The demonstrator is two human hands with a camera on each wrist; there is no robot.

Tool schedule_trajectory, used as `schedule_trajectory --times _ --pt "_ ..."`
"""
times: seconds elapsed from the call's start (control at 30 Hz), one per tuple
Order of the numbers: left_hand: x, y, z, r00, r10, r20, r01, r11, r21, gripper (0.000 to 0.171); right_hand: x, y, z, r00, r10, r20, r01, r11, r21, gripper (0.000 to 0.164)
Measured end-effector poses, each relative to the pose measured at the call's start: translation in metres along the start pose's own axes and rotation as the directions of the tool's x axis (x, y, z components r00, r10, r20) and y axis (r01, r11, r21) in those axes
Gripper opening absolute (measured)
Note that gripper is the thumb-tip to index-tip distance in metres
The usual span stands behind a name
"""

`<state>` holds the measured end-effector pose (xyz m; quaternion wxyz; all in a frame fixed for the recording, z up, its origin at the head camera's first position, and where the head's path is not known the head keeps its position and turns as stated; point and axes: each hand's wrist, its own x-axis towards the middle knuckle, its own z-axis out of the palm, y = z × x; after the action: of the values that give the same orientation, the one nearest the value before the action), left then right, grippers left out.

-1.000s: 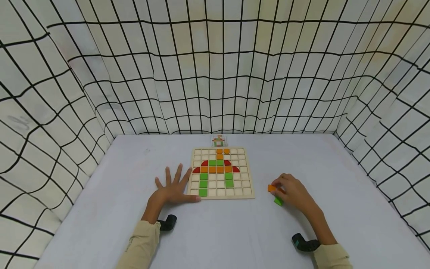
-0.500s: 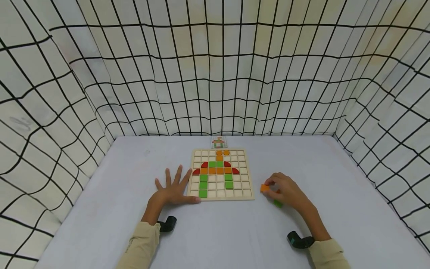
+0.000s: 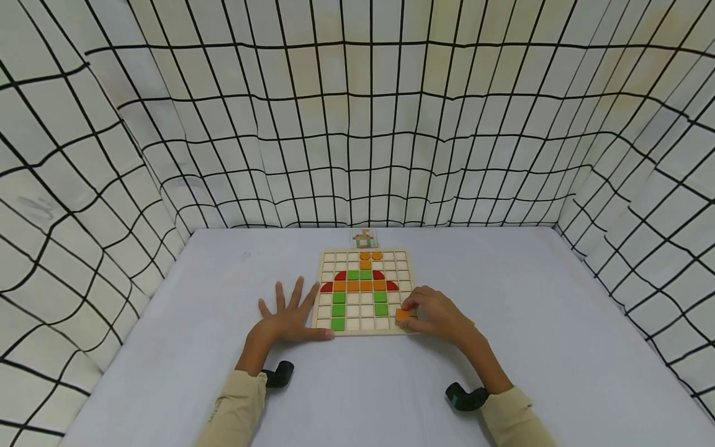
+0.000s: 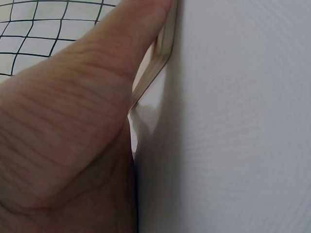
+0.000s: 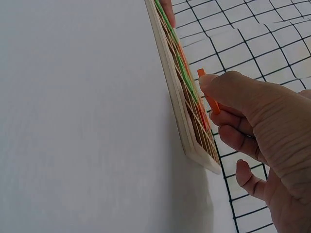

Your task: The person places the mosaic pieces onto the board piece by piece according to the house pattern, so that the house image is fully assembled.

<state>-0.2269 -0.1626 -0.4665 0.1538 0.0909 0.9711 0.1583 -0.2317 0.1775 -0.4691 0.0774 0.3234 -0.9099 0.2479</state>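
My right hand (image 3: 441, 315) pinches an orange square tile (image 3: 401, 315) between thumb and fingers, over the lower right part of a wooden grid board (image 3: 359, 311). In the right wrist view the tile (image 5: 212, 103) is tilted on edge above the board's surface. Green, orange and red tiles make a figure on the board, with two orange round pieces (image 3: 377, 256) in the top row. My left hand (image 3: 285, 320) lies with fingers spread at the board's left side, its thumb along the lower left corner. The left wrist view shows that thumb against the board's edge (image 4: 167, 41).
A small picture card (image 3: 365, 238) with a similar figure lies behind the board. The white tabletop (image 3: 503, 267) is enclosed at the back and sides by black netting (image 3: 357, 149) over pale walls. A bit of yellow-orange (image 3: 473, 322) shows beside the right wrist.
My right hand has carried the orange tile leftward from the table at the right to over the board. The green tile beneath it is now hidden. My left hand stays put.
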Motion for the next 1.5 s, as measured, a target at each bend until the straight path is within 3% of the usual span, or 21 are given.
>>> schedule_trajectory --times 0.27,0.53,0.67,1.0,1.5 --pt "-0.004 0.003 -0.003 1.0 0.001 0.014 -0.001 1.0 -0.012 0.119 0.023 -0.021 0.016 0.998 -0.033 0.058 0.033 0.999 0.004 0.025" --pt "-0.005 0.004 -0.005 1.0 -0.008 0.011 0.009 1.0 -0.002 0.119 0.042 -0.045 0.03 0.993 -0.002 0.119 0.001 1.0 0.007 0.025" --pt "-0.004 0.004 -0.005 1.0 -0.011 0.022 0.011 1.0 0.003 0.119 0.048 -0.054 0.036 0.992 -0.03 0.122 0.033 0.999 -0.023 0.023" --pt "-0.004 0.003 -0.006 1.0 -0.005 0.018 0.005 1.0 -0.004 0.12 0.052 -0.065 0.042 0.992 -0.059 0.111 0.072 0.991 -0.114 0.023" --pt "-0.003 0.001 -0.002 1.0 -0.016 0.009 0.016 1.0 0.012 0.121 0.05 -0.066 0.044 0.99 -0.049 0.135 0.066 0.99 -0.128 0.026"
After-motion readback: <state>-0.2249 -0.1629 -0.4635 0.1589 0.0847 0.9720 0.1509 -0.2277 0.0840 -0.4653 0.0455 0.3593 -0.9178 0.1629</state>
